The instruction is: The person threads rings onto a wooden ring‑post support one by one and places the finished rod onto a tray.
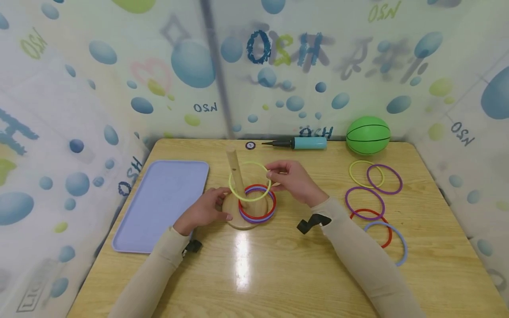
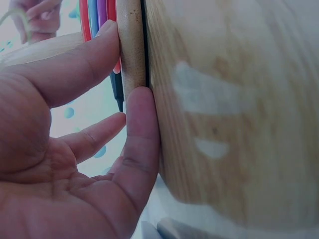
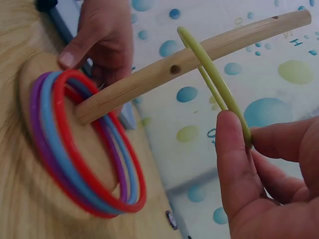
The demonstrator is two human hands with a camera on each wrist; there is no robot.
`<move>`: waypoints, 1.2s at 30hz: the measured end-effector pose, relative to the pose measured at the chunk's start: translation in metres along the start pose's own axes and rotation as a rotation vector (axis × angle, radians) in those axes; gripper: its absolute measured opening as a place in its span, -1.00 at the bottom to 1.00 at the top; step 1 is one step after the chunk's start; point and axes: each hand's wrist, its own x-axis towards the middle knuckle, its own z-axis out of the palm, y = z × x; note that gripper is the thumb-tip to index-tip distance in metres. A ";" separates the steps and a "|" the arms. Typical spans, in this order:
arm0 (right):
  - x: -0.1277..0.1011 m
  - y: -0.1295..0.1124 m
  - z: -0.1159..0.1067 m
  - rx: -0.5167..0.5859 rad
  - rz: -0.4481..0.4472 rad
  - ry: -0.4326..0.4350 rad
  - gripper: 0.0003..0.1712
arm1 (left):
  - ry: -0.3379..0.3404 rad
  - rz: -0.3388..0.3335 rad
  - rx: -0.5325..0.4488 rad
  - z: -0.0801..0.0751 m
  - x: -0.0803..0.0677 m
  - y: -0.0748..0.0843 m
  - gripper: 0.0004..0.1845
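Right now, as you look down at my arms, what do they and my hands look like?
Your left hand and right hand are bare, with no gloves. The left sleeve and right sleeve are long, plain beige, and reach the wrists. A small black piece shows at the left wrist and a black strap at the right.

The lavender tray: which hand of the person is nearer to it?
The left hand. It is close to the right edge of the lavender tray, gripping the round wooden base; the right hand is farther right, pinching the yellow ring.
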 end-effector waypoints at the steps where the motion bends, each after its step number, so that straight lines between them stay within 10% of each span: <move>1: 0.000 0.003 -0.001 -0.003 0.006 -0.002 -0.61 | 0.001 -0.003 0.001 0.000 0.000 0.000 -0.12; 36: -0.004 0.058 -0.006 -0.319 0.039 0.005 -0.71 | -0.006 0.025 -0.003 0.000 -0.001 0.001 -0.12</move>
